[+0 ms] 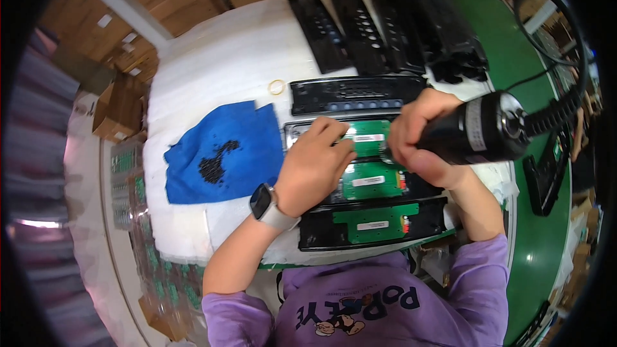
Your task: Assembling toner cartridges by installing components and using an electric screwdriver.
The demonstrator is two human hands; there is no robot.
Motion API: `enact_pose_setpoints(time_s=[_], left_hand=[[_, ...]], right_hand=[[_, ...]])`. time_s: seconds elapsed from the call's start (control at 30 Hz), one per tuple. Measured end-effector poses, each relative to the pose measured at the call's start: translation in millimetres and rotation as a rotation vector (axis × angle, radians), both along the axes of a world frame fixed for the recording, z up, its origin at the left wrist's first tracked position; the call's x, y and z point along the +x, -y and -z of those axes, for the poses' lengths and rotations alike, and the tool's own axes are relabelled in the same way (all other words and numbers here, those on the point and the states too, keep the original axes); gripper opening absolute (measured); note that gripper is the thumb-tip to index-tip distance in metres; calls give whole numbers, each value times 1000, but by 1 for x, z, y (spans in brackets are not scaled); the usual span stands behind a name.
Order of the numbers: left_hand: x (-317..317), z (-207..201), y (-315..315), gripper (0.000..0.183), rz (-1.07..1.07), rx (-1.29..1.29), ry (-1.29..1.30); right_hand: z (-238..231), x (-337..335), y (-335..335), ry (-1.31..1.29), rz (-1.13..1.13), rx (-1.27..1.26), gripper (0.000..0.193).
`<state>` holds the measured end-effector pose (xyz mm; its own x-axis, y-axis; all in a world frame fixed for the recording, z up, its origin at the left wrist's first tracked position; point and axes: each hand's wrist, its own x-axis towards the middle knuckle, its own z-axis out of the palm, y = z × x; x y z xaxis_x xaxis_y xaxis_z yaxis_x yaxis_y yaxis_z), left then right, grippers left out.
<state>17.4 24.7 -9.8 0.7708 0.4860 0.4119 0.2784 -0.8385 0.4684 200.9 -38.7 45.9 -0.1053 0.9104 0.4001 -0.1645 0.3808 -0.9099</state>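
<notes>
Desk (218, 64): white padded sheet over it, carrying everything; its near edge is cut off by the person's purple top.
Electric screwdriver (482, 128): black, cylindrical, on a coiled cable; looks heavy and rigid, best gripped round the barrel. The right hand (418, 144) is wrapped tight round its front end, so the bit and tip are hidden.
Black housing panels (360, 173): long, stiff plastic, probably light; three lie centre-near, more are stacked far right. Take them by the long edges.
Green circuit boards (373, 180): thin, rigid, likely fragile; seated in the panels; hold by the edges only.
Left hand (315, 167): flat, fingers spread narrowly, pressing the middle panel's left part.
Blue cloth (222, 154): soft, left of the panels, holding a pile of small black screws (215, 162); single screws are too small to make out.
</notes>
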Motion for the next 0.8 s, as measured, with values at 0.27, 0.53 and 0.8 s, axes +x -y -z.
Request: enact_pose_setpoints(time_s=[0.27, 0.53, 0.8], left_hand=[[-17, -7, -1, 14, 3, 148, -24], [-107, -16, -20, 18, -601, 250, -184], [-119, 4, -25, 10, -554, 237, -202]], right_hand=[[-3, 0, 2, -146, -46, 101, 37], [-13, 19, 7, -226, -26, 181, 39], [-12, 18, 5, -224, 5, 161, 37]])
